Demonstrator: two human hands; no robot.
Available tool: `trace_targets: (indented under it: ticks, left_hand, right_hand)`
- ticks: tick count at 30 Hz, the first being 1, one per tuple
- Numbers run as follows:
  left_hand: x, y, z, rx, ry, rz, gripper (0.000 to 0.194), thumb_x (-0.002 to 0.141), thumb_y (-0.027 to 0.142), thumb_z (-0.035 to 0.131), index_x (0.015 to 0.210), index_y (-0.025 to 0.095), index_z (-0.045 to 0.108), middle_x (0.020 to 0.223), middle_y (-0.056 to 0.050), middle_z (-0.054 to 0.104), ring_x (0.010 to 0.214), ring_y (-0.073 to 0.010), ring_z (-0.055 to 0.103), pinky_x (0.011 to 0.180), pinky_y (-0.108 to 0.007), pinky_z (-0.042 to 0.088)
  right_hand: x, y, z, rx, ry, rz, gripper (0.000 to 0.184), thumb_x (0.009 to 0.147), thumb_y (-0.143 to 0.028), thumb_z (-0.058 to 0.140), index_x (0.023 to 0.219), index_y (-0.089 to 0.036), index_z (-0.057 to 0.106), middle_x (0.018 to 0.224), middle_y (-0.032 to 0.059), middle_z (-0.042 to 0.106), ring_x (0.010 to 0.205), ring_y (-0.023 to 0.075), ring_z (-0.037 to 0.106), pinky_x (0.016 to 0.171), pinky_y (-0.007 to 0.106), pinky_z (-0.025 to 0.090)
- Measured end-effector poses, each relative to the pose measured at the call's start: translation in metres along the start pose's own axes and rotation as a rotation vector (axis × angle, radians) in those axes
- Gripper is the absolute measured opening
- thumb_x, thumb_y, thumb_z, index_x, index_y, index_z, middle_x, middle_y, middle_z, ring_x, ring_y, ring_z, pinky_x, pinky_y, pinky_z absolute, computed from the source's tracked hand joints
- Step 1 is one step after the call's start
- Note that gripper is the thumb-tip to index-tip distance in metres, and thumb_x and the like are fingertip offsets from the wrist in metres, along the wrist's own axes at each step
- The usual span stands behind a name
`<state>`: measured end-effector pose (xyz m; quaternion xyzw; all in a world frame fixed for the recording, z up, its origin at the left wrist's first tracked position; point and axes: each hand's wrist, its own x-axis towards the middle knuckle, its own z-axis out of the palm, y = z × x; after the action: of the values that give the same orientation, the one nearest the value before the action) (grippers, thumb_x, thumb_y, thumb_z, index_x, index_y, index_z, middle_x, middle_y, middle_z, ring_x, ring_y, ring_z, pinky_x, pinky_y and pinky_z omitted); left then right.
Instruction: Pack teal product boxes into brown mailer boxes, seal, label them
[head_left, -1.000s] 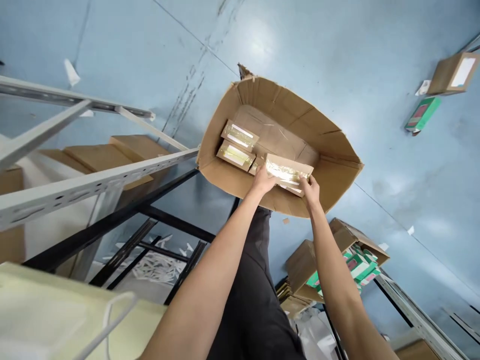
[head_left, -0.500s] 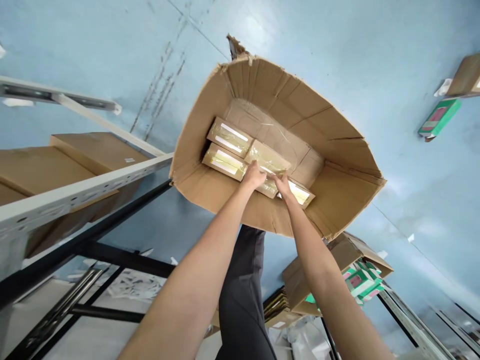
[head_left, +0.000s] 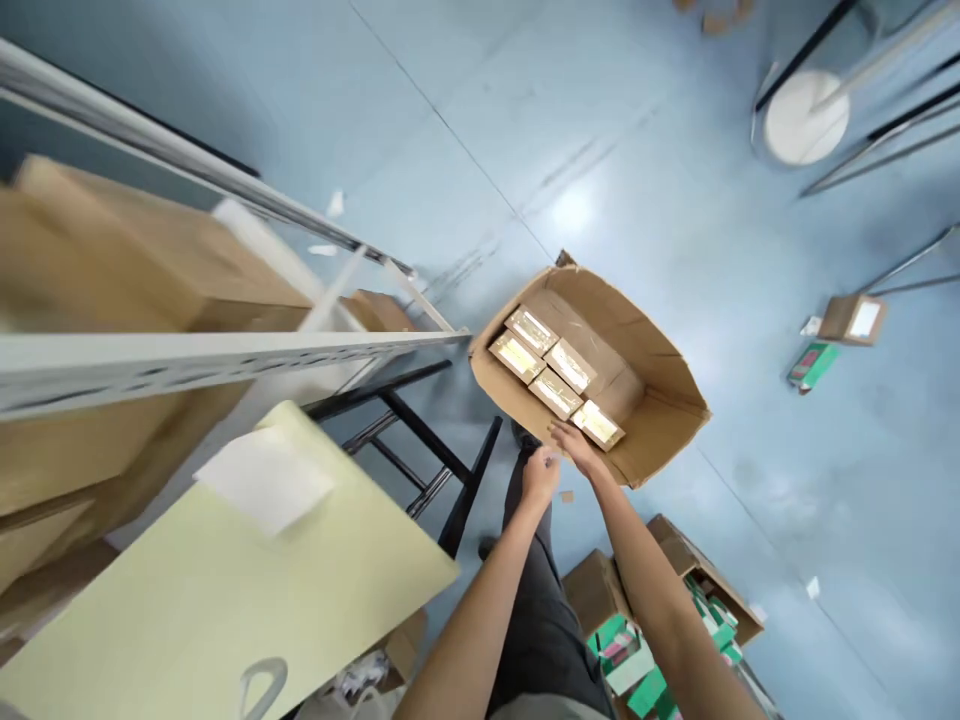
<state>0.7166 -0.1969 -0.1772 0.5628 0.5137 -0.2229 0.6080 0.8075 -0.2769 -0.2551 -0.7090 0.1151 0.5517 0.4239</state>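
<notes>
An open cardboard carton (head_left: pixel 660 385) lies on the blue floor with several small flat kraft packs (head_left: pixel 559 375) lined up inside it. My left hand (head_left: pixel 538 477) hangs just outside the carton's near wall, fingers loosely curled with nothing in them. My right hand (head_left: pixel 576 446) reaches over the near rim beside the closest pack (head_left: pixel 598 425), fingers stretched out and holding nothing.
A metal shelf rack (head_left: pixel 225 345) with brown boxes (head_left: pixel 112 260) fills the left. A pale yellow paper bag (head_left: pixel 225 560) sits at lower left. Boxes of green packs (head_left: pixel 705 610) lie by my right arm. A small brown box (head_left: pixel 851 318) and a green pack (head_left: pixel 808 365) lie on the floor at right.
Both hands let go of the pack, which now lies in the row inside the carton, and pulled back to its near rim. The view rose and drew away from the carton.
</notes>
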Motion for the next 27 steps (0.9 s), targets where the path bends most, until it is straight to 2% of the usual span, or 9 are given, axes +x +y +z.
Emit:
trace_targets:
  ticks: [2,5,9,13,16,20,22,24,27]
  left_hand:
    - [-0.048,0.004,-0.01,-0.154,0.05,0.004,0.023,0.093,0.02,0.064,0.111,0.017,0.078,0.125,-0.021,0.082,0.125,-0.0315,0.078,0.114,-0.045,0.056]
    - [-0.115,0.0,-0.03,-0.411,0.082,0.059,0.014,0.088,0.031,0.073,0.096,0.021,0.078,0.095,-0.012,0.085,0.098,-0.0282,0.083,0.099,-0.041,0.062]
    - [-0.195,-0.018,-0.067,-0.528,0.196,0.154,0.039,0.082,0.059,0.077,0.089,0.021,0.079,0.064,-0.003,0.073,0.064,-0.0245,0.074,0.076,-0.038,0.061]
    - [-0.277,-0.05,-0.105,-0.627,0.383,0.289,0.06,0.077,0.081,0.074,0.073,0.021,0.076,0.046,0.002,0.055,0.052,-0.02,0.062,0.082,-0.039,0.06]
    - [-0.342,-0.091,-0.125,-0.739,0.589,0.351,0.067,0.076,0.088,0.071,0.059,0.024,0.067,0.046,0.0,0.054,0.054,-0.0198,0.061,0.084,-0.039,0.059]
    - [-0.423,-0.168,-0.136,-1.045,0.825,0.436,0.071,0.077,0.092,0.069,0.058,0.024,0.064,0.044,0.003,0.046,0.049,-0.0168,0.052,0.083,-0.041,0.062]
    - [-0.459,-0.21,-0.138,-1.21,0.94,0.478,0.066,0.079,0.088,0.07,0.068,0.023,0.071,0.045,0.005,0.043,0.048,-0.0159,0.05,0.083,-0.042,0.063]
    - [-0.493,-0.252,-0.139,-1.332,1.075,0.535,0.056,0.083,0.076,0.072,0.087,0.021,0.078,0.054,0.004,0.054,0.049,-0.0143,0.051,0.08,-0.041,0.063]
    - [-0.545,-0.314,-0.139,-1.461,1.298,0.619,0.041,0.082,0.053,0.073,0.109,0.023,0.079,0.084,-0.001,0.074,0.06,-0.0145,0.063,0.078,-0.037,0.061]
  right_hand:
    - [-0.046,-0.003,0.005,0.094,-0.082,0.014,0.068,0.069,-0.071,0.085,0.116,-0.023,0.083,0.12,0.0118,0.085,0.121,0.0346,0.076,0.115,0.058,0.054]
    - [-0.106,-0.01,0.011,0.108,-0.163,-0.016,0.068,0.063,-0.07,0.091,0.111,-0.023,0.083,0.112,0.0112,0.085,0.113,0.0352,0.078,0.11,0.057,0.057]
    - [-0.186,-0.029,0.024,-0.011,-0.283,-0.101,0.073,0.062,-0.072,0.094,0.116,-0.025,0.083,0.119,0.0115,0.084,0.118,0.0354,0.078,0.118,0.06,0.051]
    - [-0.264,-0.05,0.05,-0.125,-0.419,-0.226,0.077,0.064,-0.076,0.095,0.121,-0.026,0.082,0.129,0.0132,0.082,0.122,0.0358,0.078,0.122,0.06,0.049]
    - [-0.319,-0.065,0.083,-0.251,-0.519,-0.345,0.079,0.066,-0.078,0.094,0.123,-0.025,0.081,0.132,0.0151,0.081,0.126,0.037,0.076,0.123,0.059,0.05]
    - [-0.394,-0.074,0.145,-0.462,-0.696,-0.51,0.069,0.076,-0.074,0.09,0.127,-0.028,0.08,0.139,0.0145,0.079,0.131,0.0376,0.074,0.126,0.059,0.047]
    - [-0.432,-0.068,0.18,-0.562,-0.802,-0.585,0.063,0.082,-0.071,0.088,0.129,-0.03,0.079,0.141,0.0132,0.078,0.131,0.0376,0.074,0.126,0.06,0.047]
    - [-0.468,-0.055,0.216,-0.664,-0.92,-0.638,0.059,0.086,-0.068,0.086,0.132,-0.032,0.078,0.142,0.0119,0.078,0.132,0.0372,0.073,0.126,0.061,0.047]
    - [-0.516,-0.018,0.274,-0.795,-1.093,-0.675,0.055,0.089,-0.065,0.085,0.135,-0.034,0.076,0.141,0.0101,0.078,0.133,0.036,0.072,0.127,0.061,0.046]
